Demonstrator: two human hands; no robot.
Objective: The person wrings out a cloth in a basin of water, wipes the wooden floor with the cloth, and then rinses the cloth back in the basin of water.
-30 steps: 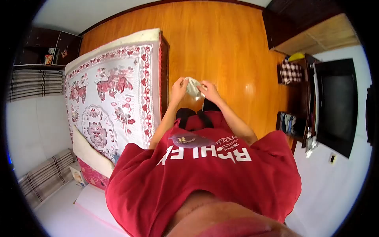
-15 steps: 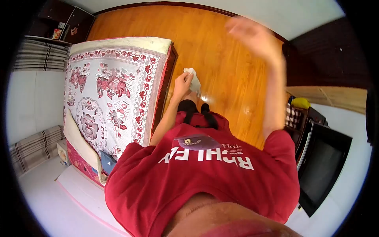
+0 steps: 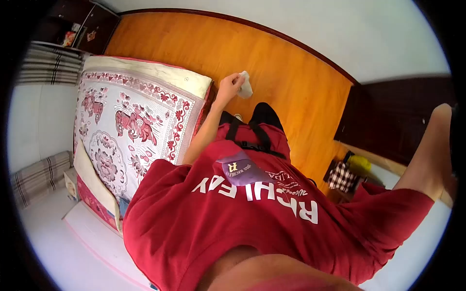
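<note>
My left hand [image 3: 230,87] is out in front of my body, above the wooden floor, its fingers pinched on a thin, crumpled, whitish sheet [image 3: 245,86]. The sheet hangs at the right side of the fingertips; whether it is cloth or plastic I cannot tell. At the far right, my right arm is raised and bent, with its elbow near the edge of the view. My right hand itself is out of view.
A bed [image 3: 131,121] with a red and white patterned cover is at the left. Dark cabinets [image 3: 378,121] stand at the right, near a checked cloth [image 3: 341,177] and a yellow item [image 3: 359,162]. Black-clad legs show below the sheet.
My right hand let go of the sheet, swung up and right, and left the view. My left hand, still on the sheet, moved slightly forward. The view has turned.
</note>
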